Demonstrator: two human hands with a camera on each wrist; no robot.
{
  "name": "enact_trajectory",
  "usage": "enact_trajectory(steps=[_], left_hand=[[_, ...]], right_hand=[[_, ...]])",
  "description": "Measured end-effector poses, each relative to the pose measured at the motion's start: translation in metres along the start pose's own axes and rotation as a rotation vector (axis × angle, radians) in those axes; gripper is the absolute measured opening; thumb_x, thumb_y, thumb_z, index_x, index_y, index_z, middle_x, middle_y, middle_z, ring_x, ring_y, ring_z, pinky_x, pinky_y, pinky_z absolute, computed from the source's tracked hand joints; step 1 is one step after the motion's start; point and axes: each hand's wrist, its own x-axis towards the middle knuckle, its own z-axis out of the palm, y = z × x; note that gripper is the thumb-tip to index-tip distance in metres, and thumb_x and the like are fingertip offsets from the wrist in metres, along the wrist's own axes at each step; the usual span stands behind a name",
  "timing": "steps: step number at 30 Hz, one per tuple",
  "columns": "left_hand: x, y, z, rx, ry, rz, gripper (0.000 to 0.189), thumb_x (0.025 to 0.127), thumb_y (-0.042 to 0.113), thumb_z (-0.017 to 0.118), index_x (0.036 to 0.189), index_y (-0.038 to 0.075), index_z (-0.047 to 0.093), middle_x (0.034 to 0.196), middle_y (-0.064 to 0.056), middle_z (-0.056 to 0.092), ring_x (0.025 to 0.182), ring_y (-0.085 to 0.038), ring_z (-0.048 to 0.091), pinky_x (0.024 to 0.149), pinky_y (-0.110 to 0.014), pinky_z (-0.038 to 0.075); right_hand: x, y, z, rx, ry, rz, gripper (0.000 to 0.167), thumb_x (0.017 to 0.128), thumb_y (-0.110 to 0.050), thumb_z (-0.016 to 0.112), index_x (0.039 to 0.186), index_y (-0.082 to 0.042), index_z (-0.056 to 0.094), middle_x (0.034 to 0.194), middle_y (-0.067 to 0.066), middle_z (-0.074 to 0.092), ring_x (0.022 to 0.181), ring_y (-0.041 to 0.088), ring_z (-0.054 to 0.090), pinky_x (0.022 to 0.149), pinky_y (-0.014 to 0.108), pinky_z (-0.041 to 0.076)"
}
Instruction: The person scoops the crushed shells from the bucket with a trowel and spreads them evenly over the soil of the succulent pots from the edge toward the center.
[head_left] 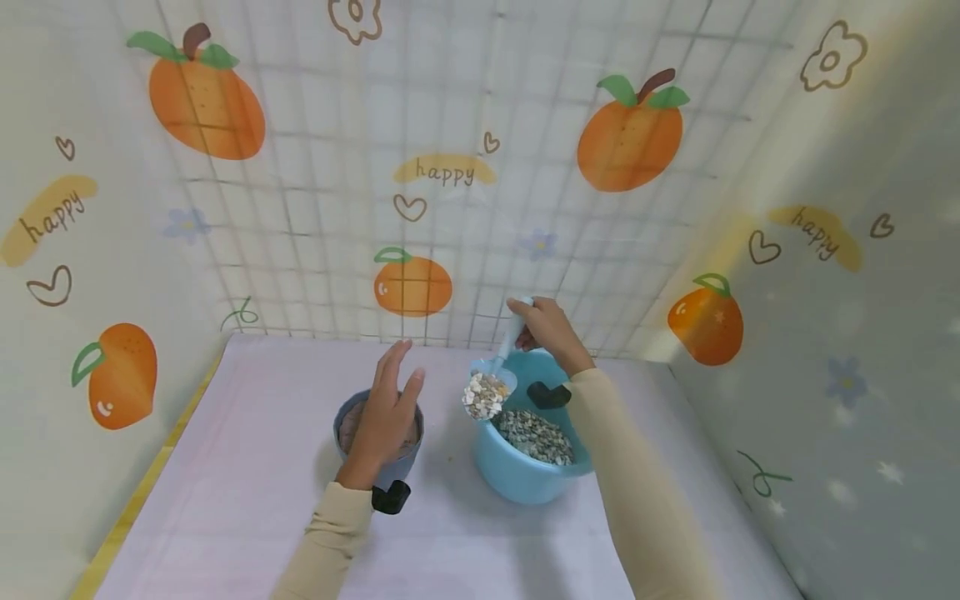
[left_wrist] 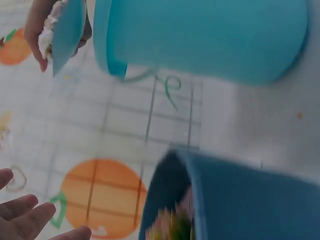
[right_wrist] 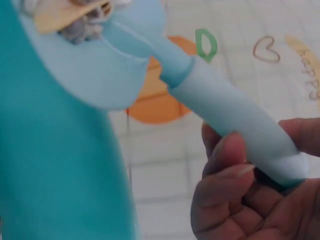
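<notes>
My right hand (head_left: 553, 329) grips the handle of a light blue scoop (right_wrist: 230, 110). Small pale shell-like bits (head_left: 486, 396) fill its bowl, which is over the left rim of a light blue tub (head_left: 521, 482). Grey-white bits (head_left: 536, 437) of a similar kind lie inside the tub. Over a blue-grey pot (left_wrist: 250, 200) hovers my left hand (head_left: 381, 421), its fingers extended and nothing held. The pot contains brownish material (head_left: 350, 429), partly hidden by that hand. A blurred yellow, green and pinkish thing (left_wrist: 175, 225) shows inside the pot in the left wrist view.
Pot and tub stand apart on a pale tabletop (head_left: 247, 467). Behind it rises a wire grid (head_left: 322, 200) under a sheet printed with oranges. A yellow strip (head_left: 150, 483) edges the left side. A small speck (head_left: 450, 458) lies between the vessels.
</notes>
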Motion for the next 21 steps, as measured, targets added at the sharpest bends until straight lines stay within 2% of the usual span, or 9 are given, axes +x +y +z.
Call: enact_trajectory(steps=[4,11,15,21], left_hand=[[-0.004,-0.008,-0.015,0.012,0.027,-0.025,0.060,0.112,0.047,0.043,0.164,0.020,0.032,0.170,-0.004,0.021,0.156,-0.025,0.019,0.120,-0.059,0.022],[-0.010,-0.024,-0.044,0.091,0.091,-0.056,0.061,0.112,0.046,0.041,0.163,0.014,0.034,0.168,-0.011,0.024,0.155,-0.031,0.021,0.119,-0.061,0.023],[-0.016,-0.034,-0.060,0.116,0.132,-0.079,0.059,0.113,0.043,0.041,0.162,0.009,0.035,0.167,-0.015,0.026,0.154,-0.035,0.022,0.119,-0.063,0.021],[-0.024,-0.046,-0.070,0.122,0.132,-0.118,0.060,0.113,0.044,0.039,0.162,0.009,0.035,0.168,-0.016,0.025,0.155,-0.035,0.021,0.119,-0.063,0.022]], right_hand=[[0.007,-0.009,0.018,0.021,-0.017,0.000,0.048,0.108,-0.048,0.054,0.102,0.000,0.058,0.078,0.014,0.067,0.074,0.033,0.068,0.082,0.053,0.058],[0.018,-0.020,0.052,0.041,-0.026,0.014,0.044,0.107,-0.046,0.055,0.098,-0.004,0.056,0.077,0.015,0.068,0.067,0.023,0.067,0.070,0.036,0.059],[0.022,-0.024,0.070,0.059,-0.036,0.015,0.042,0.107,-0.044,0.056,0.101,-0.002,0.060,0.078,0.016,0.069,0.068,0.025,0.069,0.071,0.037,0.060],[0.025,-0.022,0.088,0.085,-0.050,0.009,0.043,0.107,-0.044,0.057,0.103,-0.001,0.059,0.079,0.016,0.069,0.073,0.031,0.071,0.075,0.041,0.061]])
